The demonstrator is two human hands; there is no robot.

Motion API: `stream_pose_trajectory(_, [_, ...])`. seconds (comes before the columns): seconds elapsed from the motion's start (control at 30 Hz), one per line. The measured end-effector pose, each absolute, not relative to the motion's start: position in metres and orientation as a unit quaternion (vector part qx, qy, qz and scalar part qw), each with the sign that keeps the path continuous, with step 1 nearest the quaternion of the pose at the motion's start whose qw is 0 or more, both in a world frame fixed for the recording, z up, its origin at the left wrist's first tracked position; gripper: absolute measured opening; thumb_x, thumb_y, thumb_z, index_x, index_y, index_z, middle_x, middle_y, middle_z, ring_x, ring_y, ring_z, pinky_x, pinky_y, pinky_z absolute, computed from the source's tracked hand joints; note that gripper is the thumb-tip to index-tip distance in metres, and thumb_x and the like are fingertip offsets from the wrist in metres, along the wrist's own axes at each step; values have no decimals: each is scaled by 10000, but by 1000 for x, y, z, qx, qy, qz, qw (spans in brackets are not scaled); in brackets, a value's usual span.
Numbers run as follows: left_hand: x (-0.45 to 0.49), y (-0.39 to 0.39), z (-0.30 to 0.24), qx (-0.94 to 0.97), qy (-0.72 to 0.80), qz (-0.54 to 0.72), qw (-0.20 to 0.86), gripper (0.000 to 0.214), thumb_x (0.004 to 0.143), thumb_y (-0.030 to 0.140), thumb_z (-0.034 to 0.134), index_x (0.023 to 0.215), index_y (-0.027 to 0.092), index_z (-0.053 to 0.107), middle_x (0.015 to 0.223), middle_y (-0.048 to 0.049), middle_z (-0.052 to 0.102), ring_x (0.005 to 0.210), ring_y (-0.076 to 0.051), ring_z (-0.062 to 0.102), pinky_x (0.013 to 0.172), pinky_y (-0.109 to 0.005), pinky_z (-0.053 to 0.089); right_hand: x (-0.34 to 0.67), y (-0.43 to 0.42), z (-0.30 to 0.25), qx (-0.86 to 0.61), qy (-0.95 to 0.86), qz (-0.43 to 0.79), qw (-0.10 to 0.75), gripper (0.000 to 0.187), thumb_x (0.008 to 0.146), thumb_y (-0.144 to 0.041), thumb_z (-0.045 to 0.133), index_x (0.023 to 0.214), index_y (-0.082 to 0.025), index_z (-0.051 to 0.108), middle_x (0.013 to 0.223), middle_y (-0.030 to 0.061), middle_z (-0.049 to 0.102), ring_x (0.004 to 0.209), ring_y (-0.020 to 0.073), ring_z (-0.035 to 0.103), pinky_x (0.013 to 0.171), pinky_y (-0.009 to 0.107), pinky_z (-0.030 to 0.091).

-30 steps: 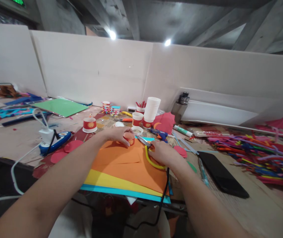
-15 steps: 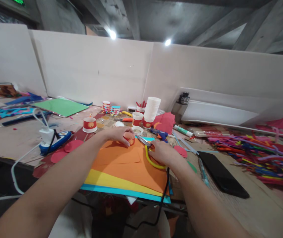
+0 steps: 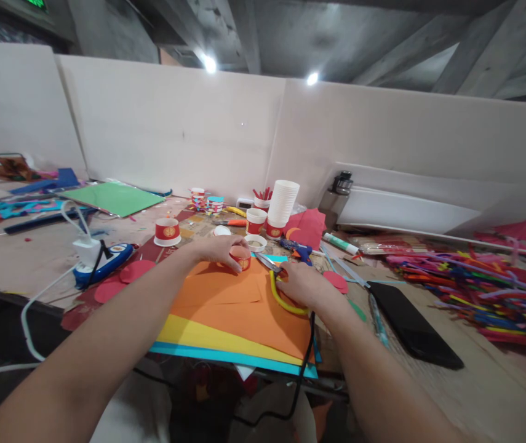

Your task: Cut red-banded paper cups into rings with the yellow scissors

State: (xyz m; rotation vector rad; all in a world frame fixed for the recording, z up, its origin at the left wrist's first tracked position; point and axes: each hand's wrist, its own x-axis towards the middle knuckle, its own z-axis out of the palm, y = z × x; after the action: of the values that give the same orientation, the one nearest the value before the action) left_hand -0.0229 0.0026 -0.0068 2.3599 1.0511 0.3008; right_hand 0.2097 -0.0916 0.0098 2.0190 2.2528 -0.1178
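My left hand [image 3: 216, 249] is closed round a small red paper cup piece [image 3: 241, 258] that rests on the far edge of an orange paper sheet [image 3: 239, 304]. My right hand [image 3: 304, 286] lies on the yellow-handled scissors [image 3: 281, 294], fingers curled over the handle; the blades point toward the cup piece. The orange sheet tops a stack with a yellow sheet [image 3: 198, 335] and a blue sheet [image 3: 226, 357] under it.
Behind the hands stand a stack of white cups [image 3: 282, 203], red-banded cups [image 3: 167, 232], a glue gun [image 3: 297, 249] and red paper [image 3: 309, 226]. A black phone [image 3: 410, 323] and a heap of coloured pipe cleaners [image 3: 484, 286] lie right. A power strip [image 3: 101, 258] sits left.
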Motion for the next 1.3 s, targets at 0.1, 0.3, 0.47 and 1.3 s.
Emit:
stream_pose_trajectory(0.1, [-23,2,-6,873,394,111,266,592,603,422,757,1137,236,580,1171,-13,637,1079,-224,595,863,-271,449,211,-91,9,665,743,-39,56,350,861,-277,479,1149,-152,635,1175,183,665,1007,308,673,782,343,485])
stream_pose_trajectory(0.3, [-20,-2,0,871,405,128,246,582,611,413,753,1135,226,581,1173,-18,647,1055,-222,606,864,-274,461,209,-91,7,663,747,-25,33,331,858,-295,485,1111,-159,650,1119,167,687,971,303,680,763,342,484])
stream_pose_trajectory(0.47, [-19,-4,4,857,434,168,222,584,623,427,741,1147,224,581,1191,-26,648,1073,-233,604,884,-286,461,203,-93,9,668,744,-13,4,341,842,-318,504,1112,-183,662,1065,155,705,957,290,679,743,328,475])
stream_pose_trajectory(1.3, [-22,-2,6,821,448,232,267,602,666,470,735,1193,215,596,1244,-57,636,1145,-264,581,959,-344,454,207,-95,2,662,749,-21,13,378,887,-282,450,1211,-167,606,1189,187,623,1036,291,654,810,350,476])
